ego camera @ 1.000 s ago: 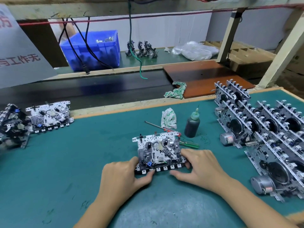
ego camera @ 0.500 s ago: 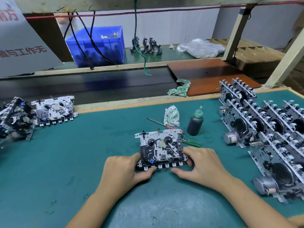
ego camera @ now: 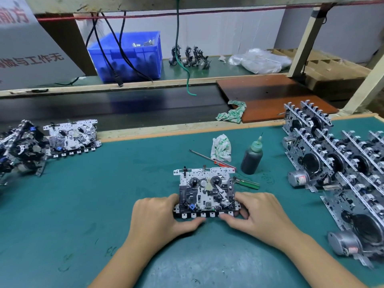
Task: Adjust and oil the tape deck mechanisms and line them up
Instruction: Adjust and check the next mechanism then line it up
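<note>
Your left hand [ego camera: 158, 215] and right hand [ego camera: 261, 213] pinch the tape deck [ego camera: 206, 193] by its side edges, flat on the green mat [ego camera: 83, 204]; it looks stiff, light, with delicate parts; hold the frame only; oil bottle [ego camera: 251, 157] stands near.

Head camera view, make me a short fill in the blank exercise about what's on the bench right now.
1. Both hands, the left hand and the right hand, hold one tape deck mechanism on the ____ mat.
2. The dark oil bottle stands to the ____ of that mechanism.
3. The crate on the far shelf is ____.

Missing words: green; right; blue
</note>
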`<state>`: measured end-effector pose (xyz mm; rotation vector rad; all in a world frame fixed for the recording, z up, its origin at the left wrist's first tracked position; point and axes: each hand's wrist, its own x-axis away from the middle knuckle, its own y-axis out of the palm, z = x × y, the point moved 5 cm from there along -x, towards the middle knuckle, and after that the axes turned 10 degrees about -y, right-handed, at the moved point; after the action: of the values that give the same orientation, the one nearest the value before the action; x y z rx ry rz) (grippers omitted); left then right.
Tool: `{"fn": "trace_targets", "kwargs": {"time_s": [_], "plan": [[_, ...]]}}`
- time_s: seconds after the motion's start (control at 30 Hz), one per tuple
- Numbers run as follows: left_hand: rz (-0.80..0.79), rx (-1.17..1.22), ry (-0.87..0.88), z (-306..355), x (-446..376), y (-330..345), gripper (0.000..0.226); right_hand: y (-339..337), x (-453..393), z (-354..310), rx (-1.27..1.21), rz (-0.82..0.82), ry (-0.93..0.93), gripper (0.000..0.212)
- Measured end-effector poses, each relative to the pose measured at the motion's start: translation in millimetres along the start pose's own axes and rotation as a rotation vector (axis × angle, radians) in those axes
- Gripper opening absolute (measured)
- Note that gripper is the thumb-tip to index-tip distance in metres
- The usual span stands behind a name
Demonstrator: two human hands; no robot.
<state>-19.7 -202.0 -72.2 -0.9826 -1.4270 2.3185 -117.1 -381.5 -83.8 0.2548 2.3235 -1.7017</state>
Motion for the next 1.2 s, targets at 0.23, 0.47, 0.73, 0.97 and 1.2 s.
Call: {"fn": "trace_targets", "kwargs": {"time_s": [0.23, 0.47, 0.73, 0.97, 1.2], "plan": [[-0.035, 0.032, -0.02, -2, -1, 4, 0.06, 1, -1, 1, 0.02, -0.088, 0.006, 0.053], [-0.146, 0.145, 0.095, -2, 1, 4, 0.054, 0, -2, 2, -0.001, -0.096, 0.068, 0.054], [-0.192, 0.152, 0.042, -6, 0, 5, 0.049, -2, 1, 0, 0.033, -0.041, -0.041, 0.053], [-0.136, 0.036, 0.076, -4, 1, 2, 0.046, -6, 0, -6, 0.047, 0.041, -0.114, 0.05], [-0.094, -0.019, 0.099, -3, 0, 0, 0.056, -7, 1, -8, 0.077, 0.043, -0.121, 0.049]]}}
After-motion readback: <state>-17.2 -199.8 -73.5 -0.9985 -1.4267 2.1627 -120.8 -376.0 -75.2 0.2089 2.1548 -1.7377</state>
